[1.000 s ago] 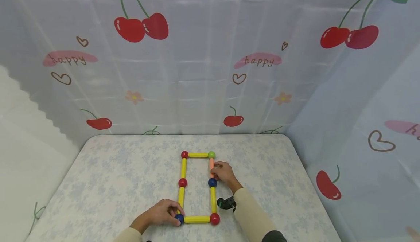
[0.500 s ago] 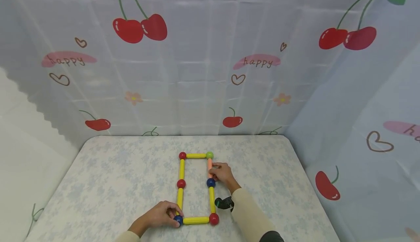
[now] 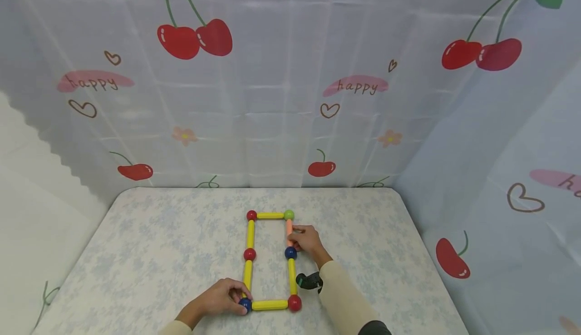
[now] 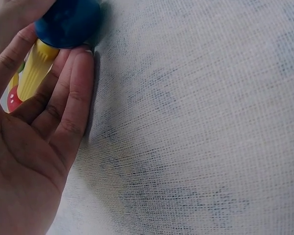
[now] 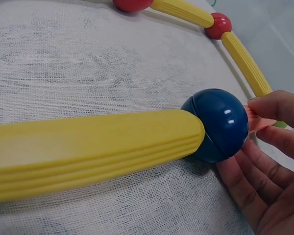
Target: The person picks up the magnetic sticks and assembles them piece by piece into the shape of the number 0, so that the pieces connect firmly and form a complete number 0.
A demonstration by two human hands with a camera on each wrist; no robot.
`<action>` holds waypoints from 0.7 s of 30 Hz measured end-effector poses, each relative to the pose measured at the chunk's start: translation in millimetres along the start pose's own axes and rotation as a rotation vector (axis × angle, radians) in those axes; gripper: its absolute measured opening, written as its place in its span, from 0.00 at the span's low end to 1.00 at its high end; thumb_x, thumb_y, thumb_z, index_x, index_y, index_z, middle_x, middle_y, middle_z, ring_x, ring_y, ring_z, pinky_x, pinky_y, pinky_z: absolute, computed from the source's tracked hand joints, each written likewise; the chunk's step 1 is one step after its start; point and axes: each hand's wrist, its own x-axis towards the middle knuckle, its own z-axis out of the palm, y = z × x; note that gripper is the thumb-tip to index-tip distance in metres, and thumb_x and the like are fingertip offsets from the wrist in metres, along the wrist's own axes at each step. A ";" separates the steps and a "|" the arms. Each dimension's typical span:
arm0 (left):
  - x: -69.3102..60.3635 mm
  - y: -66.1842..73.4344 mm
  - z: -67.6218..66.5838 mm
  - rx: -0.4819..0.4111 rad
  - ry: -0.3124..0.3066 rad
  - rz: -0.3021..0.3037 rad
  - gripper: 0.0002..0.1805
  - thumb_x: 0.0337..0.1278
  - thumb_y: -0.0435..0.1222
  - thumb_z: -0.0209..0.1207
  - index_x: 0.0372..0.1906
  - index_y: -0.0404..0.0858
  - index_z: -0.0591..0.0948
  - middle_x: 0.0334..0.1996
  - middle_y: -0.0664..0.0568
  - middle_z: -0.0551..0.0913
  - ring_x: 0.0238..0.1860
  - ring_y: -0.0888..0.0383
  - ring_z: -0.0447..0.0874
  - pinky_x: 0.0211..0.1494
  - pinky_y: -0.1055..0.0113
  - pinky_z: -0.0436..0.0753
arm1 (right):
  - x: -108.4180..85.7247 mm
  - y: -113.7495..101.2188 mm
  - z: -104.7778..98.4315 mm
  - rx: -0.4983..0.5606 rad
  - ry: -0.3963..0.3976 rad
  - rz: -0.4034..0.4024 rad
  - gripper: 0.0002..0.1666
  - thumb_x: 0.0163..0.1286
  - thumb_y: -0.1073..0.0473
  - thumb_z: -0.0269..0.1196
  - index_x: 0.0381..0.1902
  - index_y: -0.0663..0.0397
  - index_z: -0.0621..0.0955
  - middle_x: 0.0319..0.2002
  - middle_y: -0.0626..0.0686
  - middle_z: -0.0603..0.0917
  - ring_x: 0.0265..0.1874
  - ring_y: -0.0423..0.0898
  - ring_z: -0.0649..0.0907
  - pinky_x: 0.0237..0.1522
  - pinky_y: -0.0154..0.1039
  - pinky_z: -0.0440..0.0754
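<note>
A closed rectangle of toy rods and balls lies on the table. My left hand [image 3: 219, 297] holds the near-left blue ball [image 3: 245, 305] between thumb and fingers; the left wrist view shows fingertips against that blue ball [image 4: 68, 24]. At the right side, my right hand [image 3: 307, 238] pinches the salmon-pink rod [image 3: 289, 228], which runs between a green ball [image 3: 289, 215] and another blue ball [image 3: 291, 253]. In the right wrist view, thumb and fingers cover much of the pink rod [image 5: 255, 120], just behind the blue ball [image 5: 218, 125].
Yellow rods, such as the near one [image 3: 270, 305], form the other sides. Red balls sit at the near-right corner [image 3: 294, 303], mid-left side [image 3: 249, 254] and far-left corner [image 3: 251, 215]. Cherry-printed cloth [image 3: 272, 98] hangs behind the table [image 3: 363, 224]. A black device [image 3: 309, 280] is at the right wrist.
The whole scene shifts slightly left in the head view. Both hands keep their places on the rectangle, and its layout looks the same.
</note>
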 end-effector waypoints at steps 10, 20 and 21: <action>0.4 -1.2 -2.7 0.009 0.018 0.007 0.13 0.48 0.35 0.71 0.41 0.40 0.85 0.31 0.54 0.81 0.32 0.58 0.77 0.36 0.70 0.76 | 3.9 -1.3 -0.7 -0.026 -0.004 -0.001 0.27 0.62 0.59 0.67 0.59 0.61 0.78 0.23 0.51 0.84 0.19 0.40 0.80 0.24 0.35 0.81; -0.4 1.5 -1.2 0.003 0.025 0.031 0.13 0.48 0.34 0.71 0.42 0.39 0.86 0.32 0.53 0.81 0.31 0.59 0.77 0.36 0.71 0.76 | 1.3 -1.7 -3.3 -0.028 0.004 -0.012 0.26 0.62 0.60 0.67 0.57 0.63 0.78 0.23 0.52 0.84 0.18 0.41 0.80 0.23 0.35 0.80; -0.6 1.9 -0.9 0.003 0.026 0.029 0.13 0.48 0.34 0.71 0.42 0.39 0.86 0.32 0.53 0.81 0.31 0.59 0.77 0.36 0.71 0.76 | 1.7 -1.3 -3.3 -0.026 0.002 -0.012 0.26 0.62 0.61 0.67 0.57 0.63 0.79 0.23 0.52 0.84 0.18 0.40 0.80 0.23 0.35 0.81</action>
